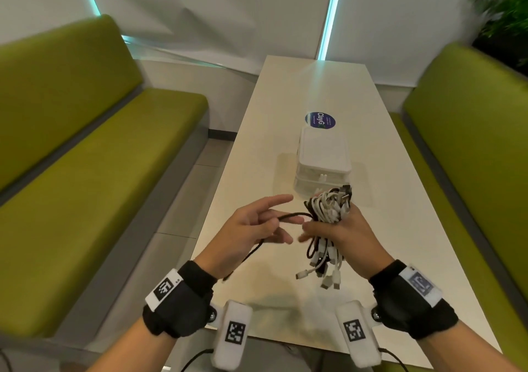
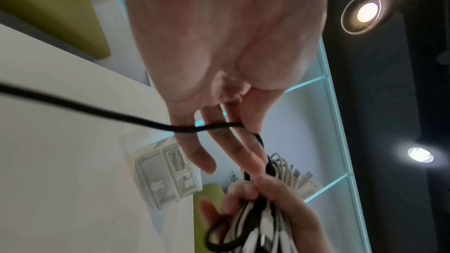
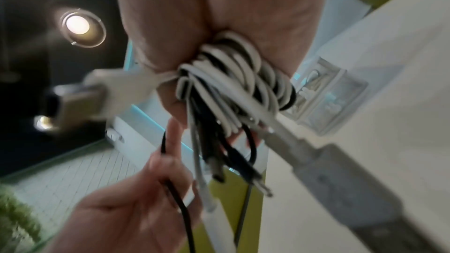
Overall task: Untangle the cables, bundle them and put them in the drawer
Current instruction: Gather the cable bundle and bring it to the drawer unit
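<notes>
My right hand (image 1: 347,230) grips a folded bundle of white and black cables (image 1: 331,210) upright above the near half of the table; plugs stick out above and below the fist. From the bundle one black cable (image 1: 294,216) leads left. My left hand (image 1: 264,224) pinches it, with the index finger straight. Its tail hangs down past my left wrist. In the left wrist view the black cable (image 2: 97,111) crosses the fingers (image 2: 202,153) toward the bundle (image 2: 263,218). The right wrist view shows the bundle (image 3: 231,76) in my palm. A white plastic drawer unit (image 1: 323,157) stands just beyond, drawers closed.
The long white table (image 1: 285,85) runs away from me, with a round blue sticker (image 1: 320,120) behind the drawer unit. Green benches flank it on the left (image 1: 85,171) and the right (image 1: 471,143). A plant (image 1: 505,14) stands at the far right.
</notes>
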### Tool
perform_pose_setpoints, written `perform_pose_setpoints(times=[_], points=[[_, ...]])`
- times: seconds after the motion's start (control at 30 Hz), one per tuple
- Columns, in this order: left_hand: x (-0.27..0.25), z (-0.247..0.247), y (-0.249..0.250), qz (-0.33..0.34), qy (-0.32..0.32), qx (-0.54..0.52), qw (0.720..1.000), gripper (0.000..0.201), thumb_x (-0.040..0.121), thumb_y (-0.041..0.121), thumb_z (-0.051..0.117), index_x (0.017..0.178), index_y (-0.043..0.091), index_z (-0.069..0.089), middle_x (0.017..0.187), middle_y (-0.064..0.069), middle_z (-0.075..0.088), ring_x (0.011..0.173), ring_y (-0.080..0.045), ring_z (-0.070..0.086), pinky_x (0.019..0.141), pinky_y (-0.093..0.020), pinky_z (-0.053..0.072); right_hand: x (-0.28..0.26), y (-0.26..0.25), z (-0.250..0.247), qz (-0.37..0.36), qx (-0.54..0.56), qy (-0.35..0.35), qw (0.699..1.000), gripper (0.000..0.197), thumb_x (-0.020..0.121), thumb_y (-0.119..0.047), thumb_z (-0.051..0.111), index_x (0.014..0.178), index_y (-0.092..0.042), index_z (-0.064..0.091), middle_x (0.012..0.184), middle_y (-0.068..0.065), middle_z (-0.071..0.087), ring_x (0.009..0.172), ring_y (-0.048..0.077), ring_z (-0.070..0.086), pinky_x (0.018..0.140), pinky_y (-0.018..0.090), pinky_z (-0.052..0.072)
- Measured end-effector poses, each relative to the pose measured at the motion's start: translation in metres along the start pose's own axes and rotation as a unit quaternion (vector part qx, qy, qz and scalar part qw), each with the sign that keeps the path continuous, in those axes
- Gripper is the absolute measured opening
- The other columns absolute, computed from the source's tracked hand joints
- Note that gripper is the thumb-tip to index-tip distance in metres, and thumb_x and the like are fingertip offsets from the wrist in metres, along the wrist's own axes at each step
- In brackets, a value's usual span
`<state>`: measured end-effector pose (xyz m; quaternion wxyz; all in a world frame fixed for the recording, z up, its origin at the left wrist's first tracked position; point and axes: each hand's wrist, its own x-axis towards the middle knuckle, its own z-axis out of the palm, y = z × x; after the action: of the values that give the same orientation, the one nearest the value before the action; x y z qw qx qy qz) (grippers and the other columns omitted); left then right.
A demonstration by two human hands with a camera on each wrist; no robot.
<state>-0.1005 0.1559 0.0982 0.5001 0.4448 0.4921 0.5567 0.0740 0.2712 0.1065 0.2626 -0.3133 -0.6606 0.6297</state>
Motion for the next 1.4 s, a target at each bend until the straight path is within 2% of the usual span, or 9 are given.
perform_pose_setpoints(times=[0.1,0.23,0.33,0.6,0.8,0.93,1.13,1.3,1.4], points=[[-0.007,-0.001,-0.010,-0.070,0.006,0.055,0.996,0.029,0.100,0.019,0.047,0.126,0.013,0.060,0.084,-0.008,0.070,0.063,-0.017,0.054,0.069,-0.028,0.048,-0.002,-0.001,-0.004,0.013,0.071,0.034,0.997,0.022,0.076,0.000,0.074,0.088,0.000,0.055,0.063,0.019,0.053,0.047,0.030,0.057,0.047,0.034,0.050],[-0.022,-0.012,-0.023,-0.122,0.022,0.130,0.984,0.033,0.101,0.026,0.046,0.090,0.009,0.072,0.063,-0.002,0.052,0.058,-0.017,0.048,0.061,-0.027,0.045,-0.003,-0.008,-0.019,0.018,0.112,0.079,0.990,0.018,0.082,0.007,0.063,0.099,0.005,0.056,0.062,0.019,0.052,0.039,0.027,0.051,0.042,0.031,0.047],[-0.023,-0.009,-0.019,-0.081,0.096,0.091,0.988,0.028,0.100,0.018,0.048,0.089,0.006,0.071,0.067,-0.004,0.053,0.061,-0.020,0.051,0.062,-0.029,0.050,-0.001,-0.007,-0.022,0.016,0.094,0.086,0.992,0.026,0.081,0.006,0.067,0.104,0.006,0.056,0.062,0.017,0.053,0.045,0.028,0.053,0.047,0.035,0.049],[0.007,0.052,-0.011,0.013,0.155,0.078,0.985,0.014,0.095,0.014,0.059,0.088,0.016,0.071,0.076,-0.003,0.069,0.064,-0.021,0.067,0.064,-0.037,0.059,-0.014,0.001,0.011,0.004,0.117,0.092,0.989,0.019,0.080,0.005,0.069,0.089,0.009,0.054,0.063,0.016,0.053,0.051,0.028,0.054,0.046,0.031,0.048],[0.014,0.071,-0.024,0.000,0.216,0.094,0.972,0.020,0.088,0.035,0.060,0.082,0.022,0.073,0.082,-0.001,0.072,0.078,-0.022,0.071,0.074,-0.048,0.058,-0.020,0.004,0.010,-0.006,0.145,0.111,0.983,0.024,0.081,0.004,0.070,0.098,0.008,0.054,0.076,0.024,0.059,0.063,0.034,0.064,0.056,0.041,0.057],[0.013,0.077,-0.023,0.037,0.230,0.124,0.965,0.013,0.090,0.029,0.065,0.085,0.023,0.075,0.075,0.006,0.073,0.072,-0.011,0.069,0.072,-0.037,0.059,-0.021,0.007,0.007,0.025,0.171,0.103,0.980,0.025,0.082,0.002,0.068,0.103,0.008,0.055,0.082,0.026,0.062,0.067,0.034,0.068,0.055,0.034,0.055],[0.018,0.078,-0.027,0.032,0.254,0.137,0.957,0.009,0.083,0.040,0.071,0.089,0.036,0.065,0.094,0.006,0.063,0.074,-0.015,0.064,0.068,-0.033,0.058,-0.022,0.006,-0.001,0.048,0.200,0.041,0.978,0.029,0.081,-0.004,0.068,0.109,0.003,0.063,0.103,0.029,0.067,0.096,0.046,0.067,0.082,0.050,0.057],[0.030,0.077,-0.023,0.018,0.213,0.143,0.967,0.019,0.079,0.006,0.069,0.082,0.024,0.065,0.080,0.003,0.070,0.064,-0.008,0.063,0.059,-0.025,0.054,-0.021,0.006,-0.009,0.051,0.162,-0.025,0.985,0.031,0.079,0.000,0.072,0.109,0.000,0.066,0.100,0.025,0.069,0.084,0.040,0.069,0.071,0.041,0.058],[0.034,0.069,-0.017,0.029,0.181,0.301,0.936,0.010,0.077,0.022,0.075,0.082,0.030,0.071,0.078,0.013,0.072,0.068,-0.002,0.063,0.065,-0.022,0.051,-0.021,0.007,-0.016,0.071,0.150,-0.039,0.985,0.025,0.074,0.003,0.075,0.092,-0.013,0.072,0.085,0.021,0.065,0.061,0.032,0.061,0.056,0.035,0.053]])
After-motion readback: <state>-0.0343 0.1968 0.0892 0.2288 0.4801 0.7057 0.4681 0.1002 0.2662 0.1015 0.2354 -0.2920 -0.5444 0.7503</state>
